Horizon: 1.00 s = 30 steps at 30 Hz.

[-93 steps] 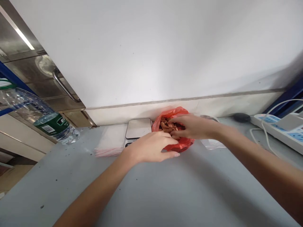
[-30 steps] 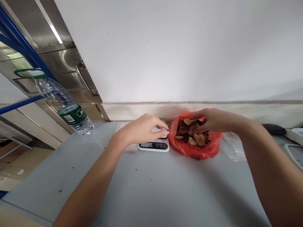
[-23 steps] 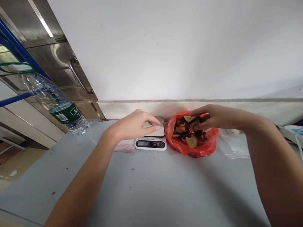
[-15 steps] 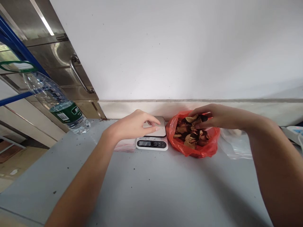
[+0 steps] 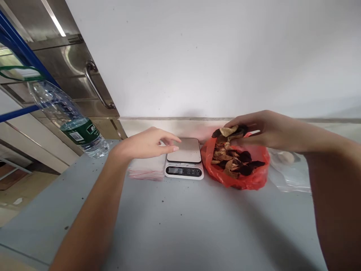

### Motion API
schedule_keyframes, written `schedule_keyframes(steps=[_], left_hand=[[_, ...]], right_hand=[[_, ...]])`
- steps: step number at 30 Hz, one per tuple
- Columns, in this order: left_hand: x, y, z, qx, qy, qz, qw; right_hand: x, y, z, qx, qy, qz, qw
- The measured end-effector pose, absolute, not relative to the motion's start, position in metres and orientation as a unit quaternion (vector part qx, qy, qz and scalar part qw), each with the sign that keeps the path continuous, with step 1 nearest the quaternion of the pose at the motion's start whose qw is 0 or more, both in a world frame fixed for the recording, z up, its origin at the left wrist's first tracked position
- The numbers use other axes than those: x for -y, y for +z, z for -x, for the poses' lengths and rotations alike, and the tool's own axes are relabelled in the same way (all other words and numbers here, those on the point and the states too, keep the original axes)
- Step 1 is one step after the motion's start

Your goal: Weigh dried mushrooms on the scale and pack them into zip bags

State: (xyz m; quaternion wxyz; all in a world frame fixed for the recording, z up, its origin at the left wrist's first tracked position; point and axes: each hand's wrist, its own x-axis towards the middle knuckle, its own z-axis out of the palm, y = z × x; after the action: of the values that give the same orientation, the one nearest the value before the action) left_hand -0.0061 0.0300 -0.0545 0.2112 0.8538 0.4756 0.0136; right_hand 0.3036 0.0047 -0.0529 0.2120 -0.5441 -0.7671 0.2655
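My right hand (image 5: pixel 259 130) grips a small bunch of dried, brown and dark curled pieces (image 5: pixel 229 131), perhaps peel or fungus, just above a red plastic bag (image 5: pixel 210 171). More of the same dried pieces (image 5: pixel 232 162) fill the open bag. Left of the bag a small digital scale (image 5: pixel 184 150) lies flat, its plate bare and its display reading about 0.0. Over the scale's left edge hovers my left hand (image 5: pixel 149 143), thumb and fingers apart, with nothing in it. A stack of clear zip bags with red lines (image 5: pixel 146 169) lies beneath that hand.
A large water bottle (image 5: pixel 80 130) with a green label stands at the table's left edge. Clear plastic bags (image 5: pixel 290 173) lie right of the red bag. Behind the grey table (image 5: pixel 175 226) rises a white wall (image 5: pixel 197 60). Dark crumbs dot the tabletop.
My right hand has risen out of the red bag with dried pieces in its fingers. My left hand has shifted left, off the scale's plate. The view has moved slightly.
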Motion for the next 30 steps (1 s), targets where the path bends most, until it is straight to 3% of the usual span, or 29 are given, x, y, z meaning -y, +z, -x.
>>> schedule_keyframes(steps=[6, 16, 20, 30], left_hand=[[-0.04, -0.054, 0.03, -0.527, -0.068, -0.817, 0.223], [-0.049, -0.066, 0.049, -0.568, -0.124, -0.781, 0.228], [-0.052, -0.069, 0.049, -0.569, -0.137, -0.778, 0.231], [-0.055, -0.07, 0.058, -0.559, -0.155, -0.777, 0.244]], right_hand=[[-0.014, -0.064, -0.245, 0.77, 0.33, 0.482, 0.256], [-0.046, -0.108, -0.191, 0.778, 0.255, 0.559, 0.129], [-0.044, -0.107, -0.199, 0.776, 0.292, 0.55, 0.104], [-0.038, -0.087, -0.212, 0.762, 0.247, 0.595, 0.059]])
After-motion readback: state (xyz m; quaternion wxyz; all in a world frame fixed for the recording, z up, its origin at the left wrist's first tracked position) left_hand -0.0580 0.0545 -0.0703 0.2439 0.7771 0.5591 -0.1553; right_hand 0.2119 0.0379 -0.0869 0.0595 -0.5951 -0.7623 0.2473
